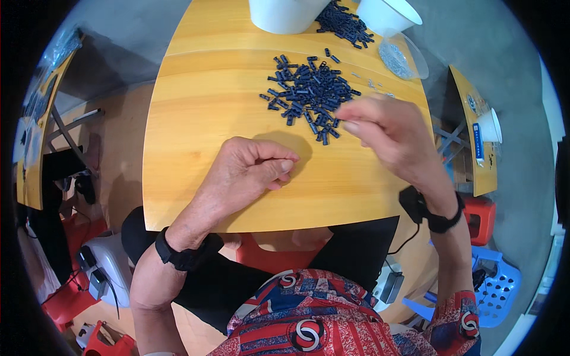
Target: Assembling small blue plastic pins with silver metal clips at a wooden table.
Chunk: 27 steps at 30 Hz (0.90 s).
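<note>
A loose pile of small black plastic parts (317, 89), short and barrel-like with holes, lies on the wooden table (202, 113). My left hand (252, 166) rests over the table to the near left of the pile. Its thumb and fingers are pinched together, and anything between them is too small or hidden to make out. My right hand (386, 127) hovers at the pile's right edge, slightly blurred, thumb and forefinger closed close to the black parts. Whether a piece sits in that pinch does not show.
Behind the pile stand a white tub (288, 15), a second black heap (345, 25) and a white bowl (389, 16). A clear dish (399, 58) of small silvery pieces is at the far right, with several pieces loose beside it. A blue stool (499, 288) stands right.
</note>
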### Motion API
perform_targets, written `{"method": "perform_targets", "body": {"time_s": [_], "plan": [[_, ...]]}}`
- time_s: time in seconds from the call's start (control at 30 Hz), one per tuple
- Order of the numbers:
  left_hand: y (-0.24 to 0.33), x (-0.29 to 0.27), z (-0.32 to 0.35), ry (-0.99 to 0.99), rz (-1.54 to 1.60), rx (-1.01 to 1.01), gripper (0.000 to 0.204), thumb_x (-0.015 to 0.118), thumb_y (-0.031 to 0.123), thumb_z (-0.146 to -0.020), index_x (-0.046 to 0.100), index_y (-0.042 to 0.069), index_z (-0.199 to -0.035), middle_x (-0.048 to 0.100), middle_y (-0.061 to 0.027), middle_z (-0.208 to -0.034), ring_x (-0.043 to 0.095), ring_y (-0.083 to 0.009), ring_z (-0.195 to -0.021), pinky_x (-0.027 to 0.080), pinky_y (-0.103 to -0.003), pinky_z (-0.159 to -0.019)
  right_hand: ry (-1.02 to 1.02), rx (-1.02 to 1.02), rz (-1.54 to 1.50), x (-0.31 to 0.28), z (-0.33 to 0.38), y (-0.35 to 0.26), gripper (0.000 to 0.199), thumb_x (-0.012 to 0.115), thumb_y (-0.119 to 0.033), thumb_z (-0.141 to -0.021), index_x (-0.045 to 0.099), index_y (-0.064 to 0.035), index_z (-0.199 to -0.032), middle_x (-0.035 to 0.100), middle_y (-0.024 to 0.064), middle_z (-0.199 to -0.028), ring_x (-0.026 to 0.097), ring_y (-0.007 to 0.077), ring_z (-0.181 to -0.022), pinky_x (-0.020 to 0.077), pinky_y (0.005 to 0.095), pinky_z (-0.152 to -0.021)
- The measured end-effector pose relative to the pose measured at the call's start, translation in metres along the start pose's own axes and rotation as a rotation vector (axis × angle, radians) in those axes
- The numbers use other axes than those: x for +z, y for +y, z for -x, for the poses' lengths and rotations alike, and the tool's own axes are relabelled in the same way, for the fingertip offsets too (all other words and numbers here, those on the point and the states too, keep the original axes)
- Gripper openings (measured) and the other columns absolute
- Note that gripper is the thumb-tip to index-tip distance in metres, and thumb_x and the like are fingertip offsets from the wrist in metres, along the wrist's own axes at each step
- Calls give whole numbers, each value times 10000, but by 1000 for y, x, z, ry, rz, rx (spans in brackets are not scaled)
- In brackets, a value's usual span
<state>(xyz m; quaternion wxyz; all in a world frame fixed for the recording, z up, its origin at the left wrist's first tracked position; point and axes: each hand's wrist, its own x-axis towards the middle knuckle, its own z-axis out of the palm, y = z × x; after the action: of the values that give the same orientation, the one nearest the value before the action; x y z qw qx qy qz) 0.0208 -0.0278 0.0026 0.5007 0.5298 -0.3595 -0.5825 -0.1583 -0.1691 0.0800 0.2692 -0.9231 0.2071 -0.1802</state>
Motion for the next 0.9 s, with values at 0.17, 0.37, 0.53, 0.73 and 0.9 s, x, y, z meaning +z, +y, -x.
{"method": "perform_targets", "body": {"time_s": [0.17, 0.37, 0.53, 0.73, 0.9], "plan": [[-1, -2, 1, -40, -61, 14, 168, 622, 96, -854, 665, -13, -976, 660, -57, -805, 602, -91, -706, 502, -216, -638, -22, -110, 147, 47, -34, 19, 68, 571, -61, -765, 623, -41, -805, 597, 135, -719, 584, 332, -667, 472, 396, -610], [-7, -7, 3, -70, -33, 71, 138, 611, 73, -859, 666, -20, -946, 641, -44, -745, 579, -75, -665, 485, -204, -614, -46, -105, 274, 66, -40, 20, 43, 554, -57, -773, 596, -49, -774, 566, 127, -725, 581, 338, -667, 465, 417, -590], [-1, -12, 3, -43, -116, 66, 136, 607, 77, -862, 666, -20, -938, 633, -33, -723, 566, -63, -637, 477, -194, -583, -41, -143, 283, 68, -33, 23, 24, 565, -60, -778, 573, -64, -800, 541, 118, -762, 577, 339, -654, 467, 416, -574], [-2, -14, 2, 55, -189, 127, 152, 573, 55, -827, 661, -40, -907, 606, -88, -609, 560, -103, -568, 463, -259, -542, -67, -162, 384, 70, -29, 20, 74, 570, -37, -776, 513, -56, -819, 512, 113, -788, 582, 330, -659, 475, 411, -550], [-1, -13, 1, 54, -265, 123, 154, 604, 98, -868, 663, -25, -940, 624, -24, -698, 555, -50, -607, 470, -184, -539, -23, -174, 376, 66, -25, 14, 99, 561, -13, -762, 496, -47, -829, 499, 110, -795, 592, 321, -652, 484, 415, -545]]}}
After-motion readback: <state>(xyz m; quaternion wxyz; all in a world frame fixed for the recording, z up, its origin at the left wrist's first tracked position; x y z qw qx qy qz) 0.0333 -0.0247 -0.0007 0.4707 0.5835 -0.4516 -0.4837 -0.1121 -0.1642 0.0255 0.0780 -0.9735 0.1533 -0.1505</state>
